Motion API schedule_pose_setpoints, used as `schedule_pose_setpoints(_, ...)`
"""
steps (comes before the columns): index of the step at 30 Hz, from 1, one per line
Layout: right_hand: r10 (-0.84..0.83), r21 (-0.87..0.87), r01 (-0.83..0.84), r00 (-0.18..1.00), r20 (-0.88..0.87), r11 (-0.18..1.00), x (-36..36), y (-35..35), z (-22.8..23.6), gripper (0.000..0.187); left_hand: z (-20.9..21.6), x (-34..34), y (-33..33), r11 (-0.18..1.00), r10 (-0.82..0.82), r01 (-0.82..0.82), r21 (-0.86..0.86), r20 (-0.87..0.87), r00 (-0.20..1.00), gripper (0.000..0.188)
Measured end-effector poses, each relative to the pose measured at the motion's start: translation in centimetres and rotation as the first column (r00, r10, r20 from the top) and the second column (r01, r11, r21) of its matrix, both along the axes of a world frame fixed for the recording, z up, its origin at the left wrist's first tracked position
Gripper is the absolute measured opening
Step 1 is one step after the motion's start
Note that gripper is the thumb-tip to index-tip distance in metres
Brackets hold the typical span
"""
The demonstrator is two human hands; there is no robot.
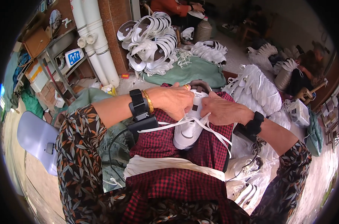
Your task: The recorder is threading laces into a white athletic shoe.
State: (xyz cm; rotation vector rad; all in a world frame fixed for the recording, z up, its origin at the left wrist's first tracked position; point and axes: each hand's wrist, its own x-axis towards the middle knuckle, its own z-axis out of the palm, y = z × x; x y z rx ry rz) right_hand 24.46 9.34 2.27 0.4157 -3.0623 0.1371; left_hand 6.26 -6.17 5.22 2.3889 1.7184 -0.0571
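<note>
A white shoe upper (186, 134) rests on the red-and-black checked apron over my lap, its toe toward me. White shoelace (218, 136) crosses the front of its lacing, one end trailing left and the other hanging to the right. My left hand (171, 100) is closed at the left eyelet edge, fingertips pressed together where the lace comes out; exactly what they pinch is partly hidden. On the opposite side, my right hand (221, 109) curls its fingers round the lace at the right edge. Between both hands the tongue (198, 98) shows, with the dark collar beyond it.
Bundles of white shoe uppers (151, 43) are stacked ahead, with more piled at right (254, 89). A green sack (188, 72) lies on the floor. White pipes (96, 44) stand at left, near a grey plastic chair (37, 138). Other people sit working at the back.
</note>
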Motion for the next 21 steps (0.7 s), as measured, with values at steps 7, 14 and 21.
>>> schedule_pose_setpoints(7, -0.321, -0.235, 0.312, 0.947, -0.001, 0.92, -1.2, -2.1, -1.2, 0.014, -2.7, 0.2, 0.9, 0.971, 0.077, -0.049, 0.235, -0.109, 0.991, 0.018)
schedule_pose_setpoints(14, -0.365, -0.09, 0.385, 0.914, 0.18, 0.919, -2.4, -3.0, 1.3, 0.02, -2.9, 0.9, 0.8, 0.972, 0.125, -0.132, 0.192, 0.048, 0.991, 0.011)
schedule_pose_setpoints(21, -0.361, -0.019, 0.375, 0.905, 0.225, 0.927, -2.8, -2.7, 1.9, 0.024, -3.9, 0.6, 1.7, 0.946, 0.231, -0.254, 0.203, 0.13, 0.964, 0.017)
